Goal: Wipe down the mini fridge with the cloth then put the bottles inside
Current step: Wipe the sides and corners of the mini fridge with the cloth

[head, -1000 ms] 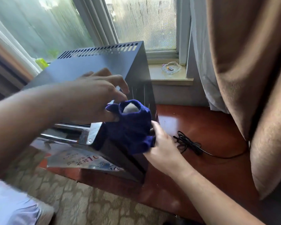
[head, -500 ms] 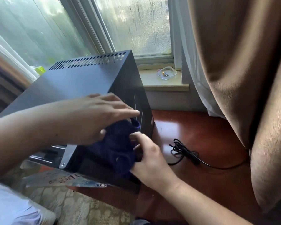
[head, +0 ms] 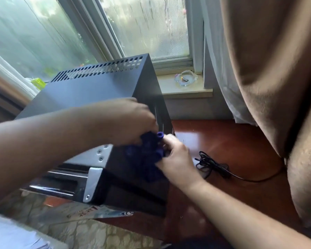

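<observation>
- In the last half second the left hand (head: 131,121) has gone from fingers stretched flat over the dark blue cloth (head: 147,155) to fingers curled down into it. The right hand (head: 178,159) has shifted up to the cloth's right edge.
- The left hand grips the top of the bunched cloth from above, knuckles up, with its fingertips buried in the fabric.
- The right hand pinches the cloth's right side with bent fingers; motion blur hides the exact hold.
- The cloth hangs crumpled between both hands, against the upper front right corner of the black metal mini fridge (head: 90,90).
- The fridge is a boxy cabinet with a row of vent slots along its far top edge. It stands on a glossy reddish-brown wooden table (head: 241,141).
- The left forearm crosses the fridge's near top edge and hides part of it. Below it a silver metal hinge bracket (head: 92,184) sits on the front corner.
- A tangled black cord (head: 212,166) lies on the table just right of the right hand.
- A small clear glass dish (head: 186,79) rests on the pale windowsill behind the fridge.
- A heavy brown curtain (head: 268,69) fills the right side.
- A glossy printed leaflet (head: 90,212) pokes out beneath the fridge's front; its red characters are too blurred to read.
</observation>
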`<action>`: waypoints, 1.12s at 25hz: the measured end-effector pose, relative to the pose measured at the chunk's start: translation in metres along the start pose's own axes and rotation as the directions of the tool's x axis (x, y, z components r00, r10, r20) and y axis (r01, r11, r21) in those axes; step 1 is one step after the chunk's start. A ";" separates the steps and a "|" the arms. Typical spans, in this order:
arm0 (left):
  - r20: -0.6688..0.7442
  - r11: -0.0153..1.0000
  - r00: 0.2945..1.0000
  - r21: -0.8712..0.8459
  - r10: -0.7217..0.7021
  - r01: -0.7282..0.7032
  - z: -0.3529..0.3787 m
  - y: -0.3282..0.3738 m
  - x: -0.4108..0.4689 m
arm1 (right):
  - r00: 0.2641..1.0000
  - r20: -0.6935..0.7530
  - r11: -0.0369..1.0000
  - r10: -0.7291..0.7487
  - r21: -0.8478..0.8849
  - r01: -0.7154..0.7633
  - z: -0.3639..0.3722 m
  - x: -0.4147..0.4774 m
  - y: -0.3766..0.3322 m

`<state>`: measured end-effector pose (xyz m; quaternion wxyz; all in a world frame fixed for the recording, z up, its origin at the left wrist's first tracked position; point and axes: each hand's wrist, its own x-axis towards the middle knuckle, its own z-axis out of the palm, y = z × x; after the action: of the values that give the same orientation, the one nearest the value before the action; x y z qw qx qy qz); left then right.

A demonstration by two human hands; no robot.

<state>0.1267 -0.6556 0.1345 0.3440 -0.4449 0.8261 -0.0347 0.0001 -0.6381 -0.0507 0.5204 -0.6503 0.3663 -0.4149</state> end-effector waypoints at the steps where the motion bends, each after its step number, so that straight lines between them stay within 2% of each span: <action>1: -0.031 0.999 1.000 0.039 0.003 -0.002 -0.001 -0.010 0.009 | 0.998 -0.063 0.999 0.019 -0.026 -0.020 0.000 0.014 -0.001; 6: -0.122 0.995 0.988 0.036 -0.089 0.094 -0.020 -0.070 0.047 | 0.976 -0.169 0.985 0.141 0.125 -0.120 -0.005 0.097 -0.004; 9: -0.207 0.994 0.973 0.005 -0.105 0.108 -0.019 -0.095 0.073 | 0.955 -0.254 0.988 0.153 0.050 -0.145 -0.003 0.133 0.005; 12: -0.191 0.993 0.974 -0.015 -0.121 0.121 -0.016 -0.114 0.097 | 0.921 -0.337 0.980 0.195 0.034 -0.195 0.007 0.149 0.018; 14: -0.195 0.992 0.974 -0.054 -0.119 0.111 -0.015 -0.120 0.112 | 0.912 -0.337 0.971 0.232 0.016 -0.240 0.010 0.152 0.020; 18: -0.077 0.997 0.996 0.054 -0.046 0.051 -0.006 -0.099 0.121 | 0.909 -0.289 0.947 0.299 -0.024 -0.320 0.018 0.122 0.025; 22: 0.077 0.992 0.997 0.124 0.000 -0.010 0.013 -0.057 0.108 | 0.908 -0.199 0.927 0.369 0.010 -0.374 0.034 0.059 0.038; 24: 0.165 0.991 0.986 0.132 -0.029 0.008 0.019 -0.035 0.100 | 0.911 -0.130 0.920 0.392 0.053 -0.388 0.035 0.034 0.037; 28: 0.284 0.994 0.953 0.014 -0.108 0.108 0.019 0.008 0.077 | 0.934 0.014 0.932 0.356 0.067 -0.356 0.027 -0.024 0.027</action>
<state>0.1045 -0.7045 0.0764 0.4563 -0.4900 0.7426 0.0117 0.0147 -0.6116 -0.0837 0.6093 -0.5552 0.4632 -0.3254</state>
